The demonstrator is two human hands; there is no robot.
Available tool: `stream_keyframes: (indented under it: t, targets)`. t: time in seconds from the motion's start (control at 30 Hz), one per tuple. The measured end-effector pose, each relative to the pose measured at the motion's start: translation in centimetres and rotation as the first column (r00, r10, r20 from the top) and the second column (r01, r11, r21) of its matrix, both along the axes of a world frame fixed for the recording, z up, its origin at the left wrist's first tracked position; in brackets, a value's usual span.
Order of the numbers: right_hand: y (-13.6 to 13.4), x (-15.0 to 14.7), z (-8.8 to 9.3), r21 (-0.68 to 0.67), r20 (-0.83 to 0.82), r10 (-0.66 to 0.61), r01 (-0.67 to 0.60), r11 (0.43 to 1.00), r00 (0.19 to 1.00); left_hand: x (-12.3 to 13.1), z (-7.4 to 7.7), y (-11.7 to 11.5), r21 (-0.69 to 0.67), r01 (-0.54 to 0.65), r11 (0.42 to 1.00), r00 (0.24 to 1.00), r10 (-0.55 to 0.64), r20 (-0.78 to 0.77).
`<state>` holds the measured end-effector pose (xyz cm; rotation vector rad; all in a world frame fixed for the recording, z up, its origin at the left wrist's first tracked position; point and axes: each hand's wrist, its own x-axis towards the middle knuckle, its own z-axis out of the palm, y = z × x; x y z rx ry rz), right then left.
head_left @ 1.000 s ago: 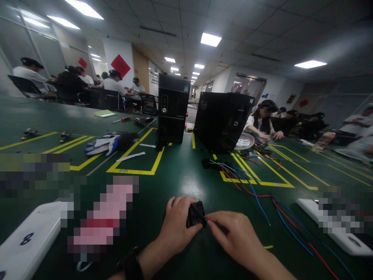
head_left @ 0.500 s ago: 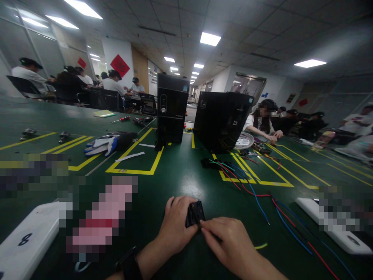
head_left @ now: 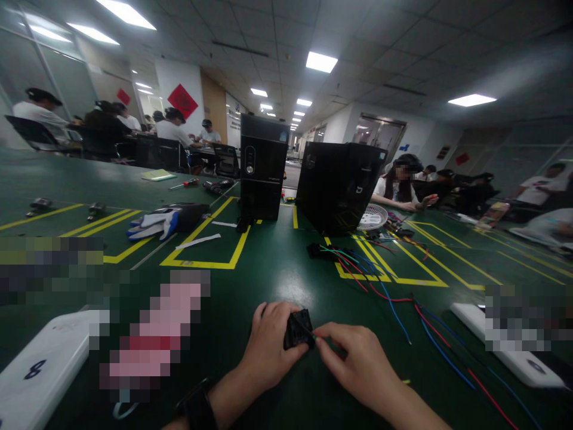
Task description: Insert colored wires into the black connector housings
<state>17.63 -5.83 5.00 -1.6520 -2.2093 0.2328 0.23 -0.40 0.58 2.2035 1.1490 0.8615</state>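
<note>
My left hand [head_left: 271, 337] is closed around a small black block-shaped part [head_left: 296, 338], fingers along its far side and thumb along its near edge. A dark band is on that wrist. At the block's right side, my right hand [head_left: 358, 357] pinches the end of a thin dark rod-like piece [head_left: 305, 325] that lies across the block's face. A speck of green shows at those fingertips; its kind is too small to tell. A yellow-green wire end [head_left: 406, 381] pokes out beyond my right hand.
Red, blue and green wires [head_left: 389, 295] run from a black connector [head_left: 317, 251] on the right. Two black computer cases [head_left: 264, 173] stand ahead. White power-bank-like slabs [head_left: 49, 352] lie on both sides. Gloves [head_left: 154, 226] rest left. Across the table sits a person [head_left: 398, 185].
My right hand has shifted slightly up and right from the block, showing more of the thin dark piece. Less of the yellow-green wire shows. The left hand keeps its hold.
</note>
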Motion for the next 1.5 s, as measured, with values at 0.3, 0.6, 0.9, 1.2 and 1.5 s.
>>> stream_keyframes:
  t: [0.3, 0.6, 0.9, 1.2, 1.5]
  targets:
    - [-0.8, -1.7, -1.9, 0.038, -0.076, 0.132, -0.129, 0.991, 0.988, 0.0, -0.2, -0.1, -0.003, -0.002, 1.000, 1.000, 0.002, -0.001]
    - [-0.3, -0.6, -0.8, 0.021, -0.065, 0.086, -0.085, 0.996, 0.994, -0.1, -0.2, 0.0, 0.002, 0.005, 1.000, 1.000, -0.005, 0.020]
    - [0.0, 0.2, -0.3, -0.028, -0.055, 0.025, -0.026, 0.999, 0.998, -0.1, 0.1, 0.1, -0.015, 0.007, 1.000, 1.000, -0.007, 0.018]
    - [-0.2, -0.5, -0.8, -0.025, -0.101, 0.079, -0.082, 0.996, 0.992, -0.1, -0.3, 0.2, 0.000, 0.005, 1.000, 1.000, -0.005, 0.015]
    - [-0.8, -1.2, -1.7, -0.076, -0.065, 0.116, -0.121, 0.990, 0.991, -0.2, -0.3, 0.2, -0.007, 0.006, 1.000, 1.000, -0.006, 0.020]
